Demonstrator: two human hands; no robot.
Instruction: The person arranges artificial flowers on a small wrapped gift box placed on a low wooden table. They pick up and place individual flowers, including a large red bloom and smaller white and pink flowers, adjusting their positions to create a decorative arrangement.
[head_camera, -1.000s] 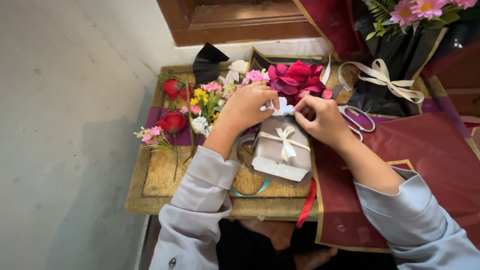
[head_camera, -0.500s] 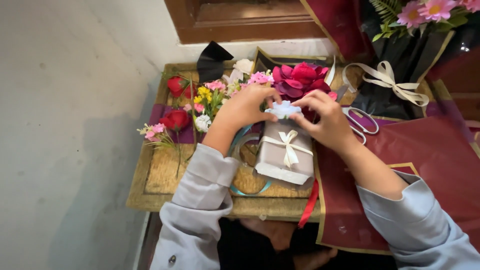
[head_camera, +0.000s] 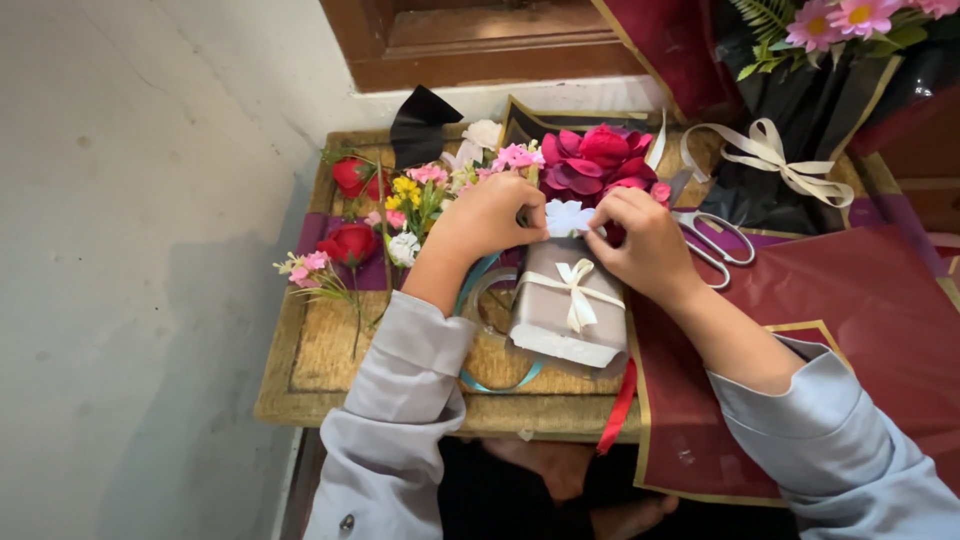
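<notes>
A low wooden table (head_camera: 320, 370) with a woven top stands against the wall. On it lie 2 red roses (head_camera: 350, 210), small pink and yellow flowers (head_camera: 412, 195), a heap of red petals (head_camera: 595, 160), a grey gift box (head_camera: 565, 315) tied with cream ribbon, scissors (head_camera: 715, 245), teal ribbon (head_camera: 490, 385), and maroon wrapping paper (head_camera: 860, 320) draped over its right end.

My hands now sit a little higher, toward twelve o'clock, past the top edge of the box (head_camera: 568, 305) instead of over its bow (head_camera: 577, 290). The bow, covered a second ago, shows whole now. The pale flower (head_camera: 568, 217) between my left hand (head_camera: 487, 215) and right hand (head_camera: 640, 240) shows more, pinched from nine and three o'clock.
</notes>
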